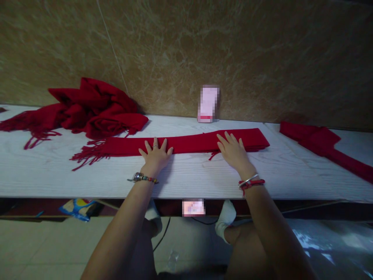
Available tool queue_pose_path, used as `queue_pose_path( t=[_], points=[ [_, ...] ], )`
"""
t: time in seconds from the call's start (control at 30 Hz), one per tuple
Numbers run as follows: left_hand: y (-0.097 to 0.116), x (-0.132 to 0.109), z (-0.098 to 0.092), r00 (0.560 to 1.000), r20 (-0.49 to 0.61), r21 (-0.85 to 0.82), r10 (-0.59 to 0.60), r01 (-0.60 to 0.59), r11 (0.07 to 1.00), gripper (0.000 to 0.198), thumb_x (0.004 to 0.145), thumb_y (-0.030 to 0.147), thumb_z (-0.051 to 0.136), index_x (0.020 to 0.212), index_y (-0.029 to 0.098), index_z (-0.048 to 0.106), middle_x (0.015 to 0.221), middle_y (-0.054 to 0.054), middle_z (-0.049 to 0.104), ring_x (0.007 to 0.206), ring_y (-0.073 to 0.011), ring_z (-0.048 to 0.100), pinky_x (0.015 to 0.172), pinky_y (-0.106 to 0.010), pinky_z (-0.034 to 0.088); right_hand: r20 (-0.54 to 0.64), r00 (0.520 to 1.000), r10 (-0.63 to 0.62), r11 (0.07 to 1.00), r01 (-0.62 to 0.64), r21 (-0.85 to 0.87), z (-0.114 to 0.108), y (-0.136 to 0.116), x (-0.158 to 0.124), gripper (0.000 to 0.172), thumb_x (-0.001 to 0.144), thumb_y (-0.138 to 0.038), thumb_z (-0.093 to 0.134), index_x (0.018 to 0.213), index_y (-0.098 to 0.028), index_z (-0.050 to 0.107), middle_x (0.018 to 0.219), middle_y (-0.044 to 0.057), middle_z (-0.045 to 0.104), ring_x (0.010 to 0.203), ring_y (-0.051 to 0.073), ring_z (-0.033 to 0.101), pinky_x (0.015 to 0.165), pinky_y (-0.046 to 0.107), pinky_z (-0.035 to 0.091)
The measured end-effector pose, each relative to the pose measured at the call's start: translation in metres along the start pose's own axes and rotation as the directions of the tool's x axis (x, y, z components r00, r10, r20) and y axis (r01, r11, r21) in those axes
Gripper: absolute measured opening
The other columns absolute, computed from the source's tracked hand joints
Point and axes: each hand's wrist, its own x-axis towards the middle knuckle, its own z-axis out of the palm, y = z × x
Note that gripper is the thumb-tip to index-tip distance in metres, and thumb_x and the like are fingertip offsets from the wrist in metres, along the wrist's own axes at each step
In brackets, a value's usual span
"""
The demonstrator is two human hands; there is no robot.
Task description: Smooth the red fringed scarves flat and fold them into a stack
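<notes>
A long red scarf [192,142] lies folded into a narrow strip across the white table [186,177], its fringe at the left end. My left hand [155,153] rests flat on its near edge, fingers spread, a ring on one finger and a beaded bracelet at the wrist. My right hand [233,151] lies flat on the scarf further right, fingers stretched out, with red and silver bangles at the wrist. Neither hand grips anything.
A heap of crumpled red scarves [93,109] sits at the back left. Another folded red scarf [329,149] lies at the right. A small pink box [208,104] stands against the brown marbled wall. My knees and a blue-yellow packet [77,208] show below the table edge.
</notes>
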Motion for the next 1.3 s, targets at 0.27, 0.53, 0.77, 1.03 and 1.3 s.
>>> queue_pose_path(
  t=[0.27,0.53,0.77,1.03,1.3],
  points=[
    [0.001,-0.002,-0.003,1.0,0.01,0.002,0.011,-0.011,1.0,0.06,0.093,0.051,0.021,0.147,0.026,0.027,0.158,-0.009,0.011,0.141,-0.0444,0.005,0.107,-0.069,0.012,-0.109,0.956,0.273,0.962,-0.268,0.059,0.0,0.064,-0.005,0.05,0.095,-0.028,0.026,0.136,-0.01,0.047,0.145,0.019,0.042,0.135,0.035,0.034,0.105,0.066,0.022],
    [0.0,0.001,-0.001,0.999,0.008,0.022,0.036,-0.036,0.999,0.059,0.094,0.047,0.02,0.147,0.023,0.027,0.157,-0.014,0.013,0.14,-0.0453,0.008,0.104,-0.071,0.015,-0.232,0.947,-0.223,0.949,0.265,0.168,0.0,0.007,-0.003,0.04,0.09,-0.02,0.04,0.125,-0.012,0.058,0.132,0.015,0.058,0.126,0.025,0.048,0.11,0.052,0.028],
    [0.007,0.037,-0.03,0.908,0.192,0.065,0.374,-0.392,0.918,0.063,0.082,0.025,0.044,0.145,0.024,0.033,0.149,-0.012,0.036,0.135,-0.0363,0.033,0.105,-0.054,0.031,-0.013,0.803,-0.595,0.798,0.593,0.104,0.004,-0.058,-0.011,0.028,0.088,-0.01,0.048,0.109,-0.012,0.067,0.116,0.012,0.068,0.109,0.02,0.061,0.1,0.036,0.044],
    [0.023,0.082,-0.032,0.836,0.15,-0.053,0.528,-0.526,0.849,0.048,0.076,0.027,0.046,0.12,0.014,0.06,0.106,-0.008,0.07,0.094,-0.0207,0.064,0.084,-0.027,0.047,-0.032,0.798,-0.601,0.795,0.602,0.08,0.007,-0.054,-0.016,0.032,0.089,-0.005,0.045,0.113,-0.01,0.064,0.119,0.013,0.066,0.11,0.019,0.06,0.098,0.033,0.046],
    [0.017,0.092,-0.026,0.797,0.108,-0.116,0.594,-0.583,0.804,0.033,0.073,0.037,0.048,0.09,0.015,0.067,0.082,-0.005,0.07,0.069,-0.0174,0.06,0.065,-0.025,0.046,-0.043,0.807,-0.589,0.803,0.59,0.079,0.007,-0.053,-0.017,0.035,0.089,-0.005,0.044,0.119,-0.01,0.061,0.12,0.014,0.066,0.107,0.019,0.061,0.094,0.033,0.048]
  ],
)
